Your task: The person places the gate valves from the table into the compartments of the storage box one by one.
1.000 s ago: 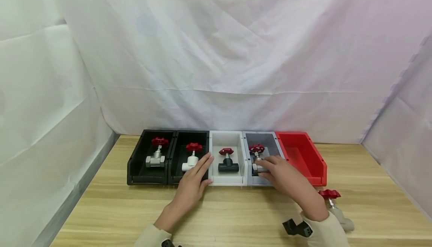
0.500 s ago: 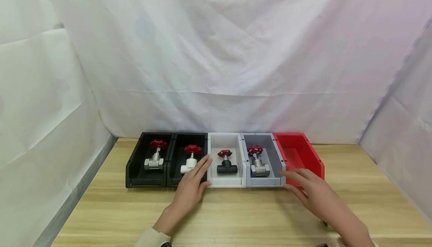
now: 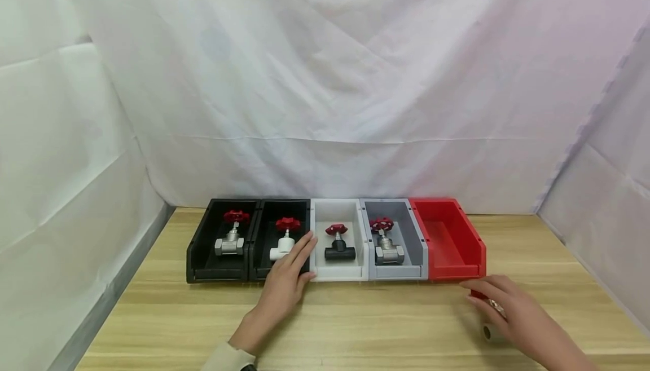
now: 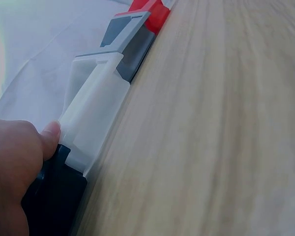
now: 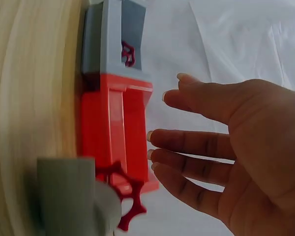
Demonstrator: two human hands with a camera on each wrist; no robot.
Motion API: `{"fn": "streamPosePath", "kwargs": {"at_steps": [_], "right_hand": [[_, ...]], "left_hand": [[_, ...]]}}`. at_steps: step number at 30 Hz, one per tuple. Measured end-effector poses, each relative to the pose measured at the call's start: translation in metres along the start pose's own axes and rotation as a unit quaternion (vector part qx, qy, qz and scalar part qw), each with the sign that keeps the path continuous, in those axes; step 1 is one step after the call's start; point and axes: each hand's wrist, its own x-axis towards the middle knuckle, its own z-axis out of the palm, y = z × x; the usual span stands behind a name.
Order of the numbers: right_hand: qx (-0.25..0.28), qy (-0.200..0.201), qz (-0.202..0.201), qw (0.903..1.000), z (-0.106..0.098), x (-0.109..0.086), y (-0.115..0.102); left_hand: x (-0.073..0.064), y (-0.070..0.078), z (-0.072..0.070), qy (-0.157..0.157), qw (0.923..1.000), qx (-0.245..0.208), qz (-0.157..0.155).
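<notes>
My left hand [image 3: 286, 278] rests, fingers extended, on the wall between the second black bin [image 3: 256, 258] and the white bin [image 3: 339, 273]. In the left wrist view its thumb [image 4: 50, 136] touches the front edge there. My right hand [image 3: 520, 317] is over a beige pipe valve [image 5: 66, 196] with a red handwheel [image 5: 133, 196], lying on the table in front of the red bin [image 3: 457, 272]. The fingers are apart and hold nothing in the right wrist view. From the head view, the hand hides most of this valve.
Metal valves stand in the left black bin [image 3: 218, 274] and the grey bin [image 3: 398, 273]. A white valve [image 3: 282, 248] sits in the second black bin, a black valve [image 3: 339, 251] in the white one. White sheeting [image 3: 315, 106] hangs behind the row.
My right hand has let go of the metal valve in the grey bin and moved right and nearer, over the beige valve. The left hand stays at the same bins.
</notes>
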Motion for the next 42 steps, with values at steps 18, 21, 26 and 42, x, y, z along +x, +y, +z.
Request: {"fn": "streamPosePath", "kwargs": {"at_steps": [18, 21, 26, 42], "right_hand": [[-0.022, -0.027, 0.032, 0.9989, 0.01, -0.034, 0.045], [-0.029, -0.007, 0.015, 0.9994, 0.014, -0.036, 0.048], [-0.017, -0.056, 0.046, 0.9973, 0.015, -0.038, 0.05], [-0.02, -0.074, 0.017, 0.9969, 0.022, -0.04, 0.059]], "left_hand": [[0.002, 0.0, 0.001, -0.004, 1.0, 0.002, 0.002], [0.001, 0.001, 0.001, -0.004, 1.0, -0.001, 0.001], [0.001, 0.001, 0.0, -0.005, 1.0, -0.002, -0.001], [0.0, 0.001, -0.001, -0.002, 1.0, 0.0, -0.002]]}}
